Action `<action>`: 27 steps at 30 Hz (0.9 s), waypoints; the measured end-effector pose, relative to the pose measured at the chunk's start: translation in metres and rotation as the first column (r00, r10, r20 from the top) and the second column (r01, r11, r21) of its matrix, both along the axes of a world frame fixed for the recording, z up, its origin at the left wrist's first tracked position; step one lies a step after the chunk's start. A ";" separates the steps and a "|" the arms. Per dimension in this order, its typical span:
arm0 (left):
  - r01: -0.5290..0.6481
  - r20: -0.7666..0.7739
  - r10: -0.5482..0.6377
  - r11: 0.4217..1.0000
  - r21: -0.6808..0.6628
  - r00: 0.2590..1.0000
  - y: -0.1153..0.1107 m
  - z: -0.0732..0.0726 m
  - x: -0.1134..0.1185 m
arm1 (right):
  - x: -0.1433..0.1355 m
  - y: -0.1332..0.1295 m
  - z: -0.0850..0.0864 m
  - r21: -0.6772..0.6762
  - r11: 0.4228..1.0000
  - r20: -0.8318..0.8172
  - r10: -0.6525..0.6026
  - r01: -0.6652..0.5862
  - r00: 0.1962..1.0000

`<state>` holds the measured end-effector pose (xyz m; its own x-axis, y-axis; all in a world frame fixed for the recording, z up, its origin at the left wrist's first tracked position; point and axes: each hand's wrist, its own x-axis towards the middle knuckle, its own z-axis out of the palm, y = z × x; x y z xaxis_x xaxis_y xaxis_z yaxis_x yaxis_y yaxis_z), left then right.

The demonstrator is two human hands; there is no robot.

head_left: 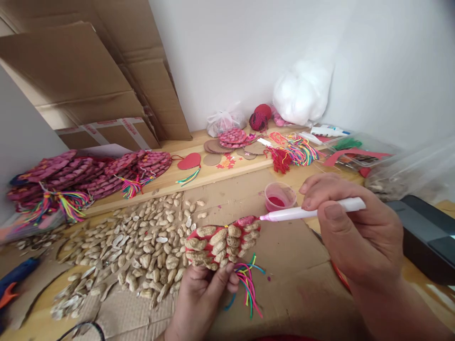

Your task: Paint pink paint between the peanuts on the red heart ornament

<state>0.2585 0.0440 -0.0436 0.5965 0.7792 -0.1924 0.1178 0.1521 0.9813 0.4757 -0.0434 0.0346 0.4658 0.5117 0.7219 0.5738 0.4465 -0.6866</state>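
Note:
Pinched between the thumb and fingers of my left hand (204, 293) is a red disc covered in peanut shells (220, 244), tilted up, with a multicoloured cord tassel (249, 284) hanging at its lower right. My right hand (359, 232) is closed around a white paint pen (302, 213). The pen's pink tip is at the disc's upper right edge, by one shell (246, 220) coloured pink. The other shells on the disc are tan. Just behind the pen stands a small clear cup (280, 195) with dark pink liquid in it.
Loose peanut shells (149, 255) spread over cardboard (291, 274) on the left. Finished-looking pink shell discs (88, 173) with tassels are stacked behind them. A blue glue gun (16, 279) lies far left, a dark box (426, 237) far right. Yarn (260, 117) and cotton stuffing (302, 92) sit at the back.

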 end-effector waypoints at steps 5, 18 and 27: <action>0.103 0.023 -0.101 0.981 -0.164 0.995 0.002 0.002 -0.004 | -0.002 0.000 0.000 -0.001 0.999 0.005 -0.042 0.042 0.999; 0.234 0.146 -0.198 0.927 -0.292 0.969 0.004 -0.012 -0.011 | -0.002 0.003 -0.002 -0.012 1.000 -0.013 0.009 -0.009 1.000; 0.208 0.181 -0.155 0.922 -0.327 0.971 0.004 -0.016 -0.010 | -0.001 0.002 0.000 -0.001 1.000 -0.016 0.005 -0.005 1.000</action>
<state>0.2483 0.0484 -0.0593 0.7637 0.5575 -0.3255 0.0322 0.4707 0.8817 0.4743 -0.0411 0.0344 0.4743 0.5151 0.7140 0.5605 0.4488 -0.6960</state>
